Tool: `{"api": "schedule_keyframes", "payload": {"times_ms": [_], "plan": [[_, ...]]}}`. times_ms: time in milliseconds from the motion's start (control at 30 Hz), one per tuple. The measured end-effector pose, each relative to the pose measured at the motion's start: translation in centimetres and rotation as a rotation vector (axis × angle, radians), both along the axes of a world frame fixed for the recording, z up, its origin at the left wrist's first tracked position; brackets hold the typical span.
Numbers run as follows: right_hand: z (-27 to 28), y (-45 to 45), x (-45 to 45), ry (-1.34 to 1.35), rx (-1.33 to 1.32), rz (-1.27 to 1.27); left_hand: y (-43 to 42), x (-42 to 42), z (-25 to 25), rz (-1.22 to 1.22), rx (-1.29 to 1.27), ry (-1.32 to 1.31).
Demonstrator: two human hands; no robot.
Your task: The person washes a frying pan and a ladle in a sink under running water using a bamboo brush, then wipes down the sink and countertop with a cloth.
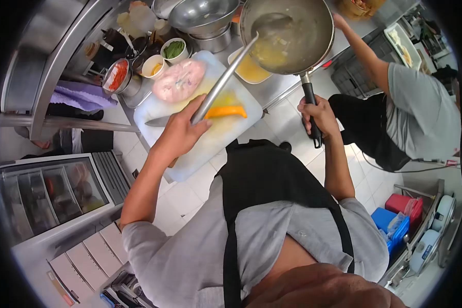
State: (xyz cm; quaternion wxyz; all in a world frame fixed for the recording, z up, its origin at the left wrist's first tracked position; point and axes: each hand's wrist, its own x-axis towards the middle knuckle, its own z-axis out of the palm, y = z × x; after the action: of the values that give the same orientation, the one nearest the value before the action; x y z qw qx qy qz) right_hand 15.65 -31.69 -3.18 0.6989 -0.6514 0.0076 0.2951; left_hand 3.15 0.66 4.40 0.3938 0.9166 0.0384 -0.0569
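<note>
My left hand (pixel 185 127) is closed around the metal handle of a ladle (pixel 223 82); its bowl rests inside a frying pan (pixel 321 49). My right hand (pixel 319 117) grips the black handle of that pan, which is tilted and holds pale yellow liquid with small bits. Below my left hand lies a whitish cutting board (pixel 226 141). On the board are a knife, its blade (pixel 158 122) partly hidden by my hand, a bright orange-yellow elongated piece (pixel 228 111), and a pink, plastic-looking bundle (pixel 179 80) whose contents I cannot make out.
A tray of yellow liquid (pixel 254 73) sits under the pan's edge. Cups with green leaves (pixel 174 50) and yellow bits (pixel 154 67), a bowl of orange shreds (pixel 117 75) and metal bowls (pixel 203 15) line the counter. Another person (pixel 416 113) crouches or bends at right, one arm extended.
</note>
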Motion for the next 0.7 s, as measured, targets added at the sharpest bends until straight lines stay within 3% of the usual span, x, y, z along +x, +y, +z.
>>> {"api": "schedule_keyframes", "payload": {"times_ms": [133,233,567,700], "plan": [[0.5,0.6,-0.3,-0.035,-0.043,-0.021,-0.2,0.9,-0.6,0.036,0.033,-0.079],[0.5,0.8,-0.3,-0.058,-0.072,-0.011,-1.5,0.8,2.4,0.195,-0.144,0.413],[0.6,1.6,-0.2,-0.067,-0.136,-0.036,-3.0,-1.6,3.7,0.271,-1.051,0.597],[0.6,1.8,-0.3,-0.049,-0.125,-0.059,-2.3,-1.8,1.8,0.288,-1.465,0.626]]}}
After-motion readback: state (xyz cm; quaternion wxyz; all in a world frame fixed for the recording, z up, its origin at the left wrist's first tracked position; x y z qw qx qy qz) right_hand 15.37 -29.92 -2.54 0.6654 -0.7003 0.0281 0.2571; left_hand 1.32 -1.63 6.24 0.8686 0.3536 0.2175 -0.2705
